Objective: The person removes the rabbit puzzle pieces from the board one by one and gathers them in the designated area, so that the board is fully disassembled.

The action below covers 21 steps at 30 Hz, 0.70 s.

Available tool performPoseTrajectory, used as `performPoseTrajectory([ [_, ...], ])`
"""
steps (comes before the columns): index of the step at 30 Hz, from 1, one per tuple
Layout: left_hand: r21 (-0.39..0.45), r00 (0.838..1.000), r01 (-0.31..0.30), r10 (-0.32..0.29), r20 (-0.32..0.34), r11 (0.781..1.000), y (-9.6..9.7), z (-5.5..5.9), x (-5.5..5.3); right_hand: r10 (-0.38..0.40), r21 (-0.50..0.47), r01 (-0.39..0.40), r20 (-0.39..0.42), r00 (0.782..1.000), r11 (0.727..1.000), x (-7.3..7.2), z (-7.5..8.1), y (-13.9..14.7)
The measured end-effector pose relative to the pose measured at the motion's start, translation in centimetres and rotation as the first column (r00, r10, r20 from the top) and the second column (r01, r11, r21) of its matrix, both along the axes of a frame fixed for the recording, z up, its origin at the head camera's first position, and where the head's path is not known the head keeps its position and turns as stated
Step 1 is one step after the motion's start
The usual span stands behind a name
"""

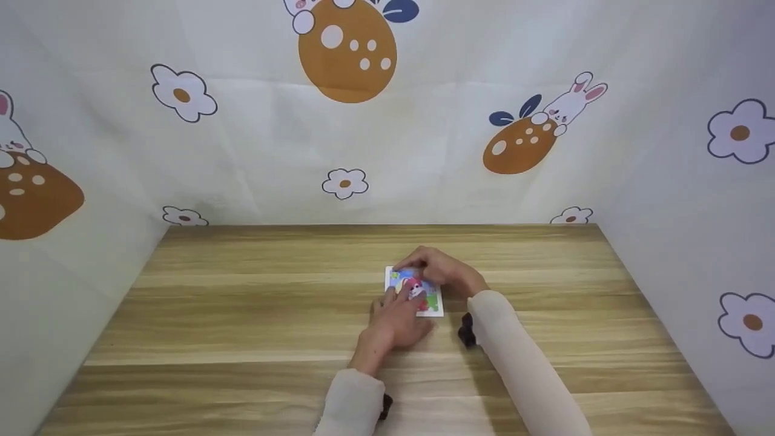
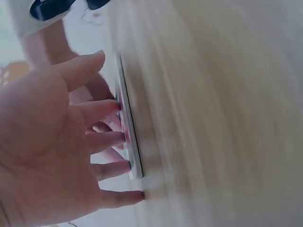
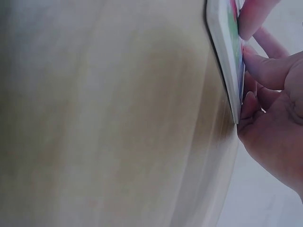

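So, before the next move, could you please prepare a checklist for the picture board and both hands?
1. Picture board flat on the wooden table: ok.
2. Left hand steadying it: ok, fingertips touch its face.
3. Right hand in contact: ok, its thumb touches the face.
4. Right hand's grip on the edge: cannot tell, its fingers are partly hidden.
5. Whole picture visible: not ok, both hands cover parts.
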<state>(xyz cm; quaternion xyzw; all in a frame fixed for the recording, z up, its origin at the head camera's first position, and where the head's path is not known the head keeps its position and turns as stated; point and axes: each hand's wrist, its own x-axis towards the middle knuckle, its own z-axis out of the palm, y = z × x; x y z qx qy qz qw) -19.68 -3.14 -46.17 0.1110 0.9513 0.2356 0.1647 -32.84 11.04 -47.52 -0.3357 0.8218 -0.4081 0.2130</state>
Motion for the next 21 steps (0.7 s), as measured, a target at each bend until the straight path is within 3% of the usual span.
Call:
performPoseTrajectory([
  [10,0.108,0.997,0.045,-0.037,-0.074,0.993,-1.1,-1.3,-0.1,0.045,-0.006,-0.045,0.002,0.999,0.999,-0.3,0.2,0.1],
  [16,0.143,0.991,0.016,0.003,-0.132,0.99,-0.9,-1.9,0.1,0.074,0.005,-0.074,-0.049,0.996,0.997,-0.4,0.2,-0.1],
  [21,0.137,0.992,0.003,0.014,-0.124,0.991,-0.7,-1.8,0.2,0.084,0.035,-0.083,-0.033,0.996,0.996,-0.5,0.2,-0.2],
])
